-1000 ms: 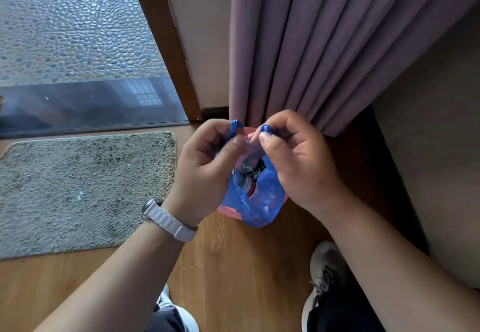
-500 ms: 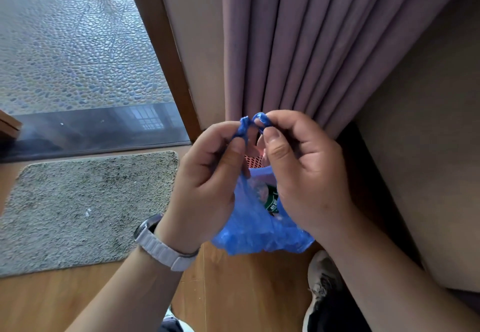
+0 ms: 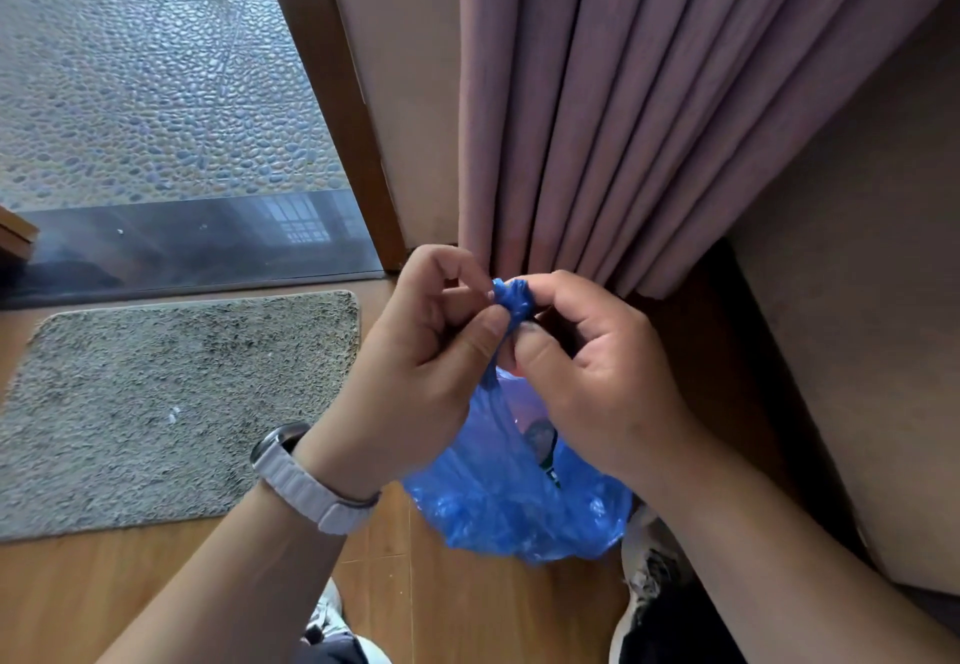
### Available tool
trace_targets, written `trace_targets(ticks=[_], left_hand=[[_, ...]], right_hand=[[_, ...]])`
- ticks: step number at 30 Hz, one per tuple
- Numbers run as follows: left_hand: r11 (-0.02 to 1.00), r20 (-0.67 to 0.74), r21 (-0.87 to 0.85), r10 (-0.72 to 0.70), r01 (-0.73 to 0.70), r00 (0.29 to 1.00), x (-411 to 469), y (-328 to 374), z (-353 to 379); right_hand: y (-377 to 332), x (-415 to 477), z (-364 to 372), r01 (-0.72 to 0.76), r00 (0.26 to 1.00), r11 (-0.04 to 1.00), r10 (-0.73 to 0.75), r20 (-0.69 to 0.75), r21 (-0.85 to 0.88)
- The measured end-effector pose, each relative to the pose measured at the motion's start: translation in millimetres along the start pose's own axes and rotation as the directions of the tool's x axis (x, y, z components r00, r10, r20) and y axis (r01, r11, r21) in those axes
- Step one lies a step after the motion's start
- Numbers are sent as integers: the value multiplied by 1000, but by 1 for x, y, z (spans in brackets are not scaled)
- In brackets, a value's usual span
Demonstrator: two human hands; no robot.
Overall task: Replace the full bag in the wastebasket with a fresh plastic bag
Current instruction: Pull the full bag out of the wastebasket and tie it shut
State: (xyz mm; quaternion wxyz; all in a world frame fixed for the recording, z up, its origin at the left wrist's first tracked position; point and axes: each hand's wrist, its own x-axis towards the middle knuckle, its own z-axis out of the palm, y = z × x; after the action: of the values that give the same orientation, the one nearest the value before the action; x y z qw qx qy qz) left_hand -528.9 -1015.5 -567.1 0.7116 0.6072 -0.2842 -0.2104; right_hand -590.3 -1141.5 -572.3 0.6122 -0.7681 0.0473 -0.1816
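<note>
A full blue plastic bag (image 3: 498, 513) hangs in the air above the wooden floor, with rubbish showing through its thin film. Its top is twisted into a bunched blue knot (image 3: 511, 300) between my two hands. My left hand (image 3: 426, 367) pinches the bag's neck from the left, with a white watch on that wrist. My right hand (image 3: 592, 372) grips the same neck from the right. The wastebasket is hidden behind the bag and my hands.
A mauve curtain (image 3: 623, 107) hangs straight ahead, touching the floor. A grey shaggy mat (image 3: 171, 403) lies to the left before a glass door with a brown frame (image 3: 337, 107). A beige wall panel (image 3: 857, 325) stands to the right. My shoes (image 3: 649, 575) are below the bag.
The bag has risen out of the pink wastebasket and hangs free. Both hands moved up with it and drew the two bag ends together into one bunch.
</note>
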Motion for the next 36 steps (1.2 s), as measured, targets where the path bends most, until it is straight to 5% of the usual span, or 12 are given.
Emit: trace_targets(ticks=[15, 28, 36], left_hand=[[945, -53, -237, -245, 226, 968, 5, -8, -3], [992, -229, -115, -77, 51, 970, 2, -16, -3], [946, -292, -310, -186, 91, 938, 10, -17, -14]], right_hand=[[13, 1, -4, 47, 999, 996, -45, 31, -73], [18, 4, -1, -102, 994, 993, 104, -35, 50], [25, 13, -5, -226, 948, 947, 267, -171, 230]])
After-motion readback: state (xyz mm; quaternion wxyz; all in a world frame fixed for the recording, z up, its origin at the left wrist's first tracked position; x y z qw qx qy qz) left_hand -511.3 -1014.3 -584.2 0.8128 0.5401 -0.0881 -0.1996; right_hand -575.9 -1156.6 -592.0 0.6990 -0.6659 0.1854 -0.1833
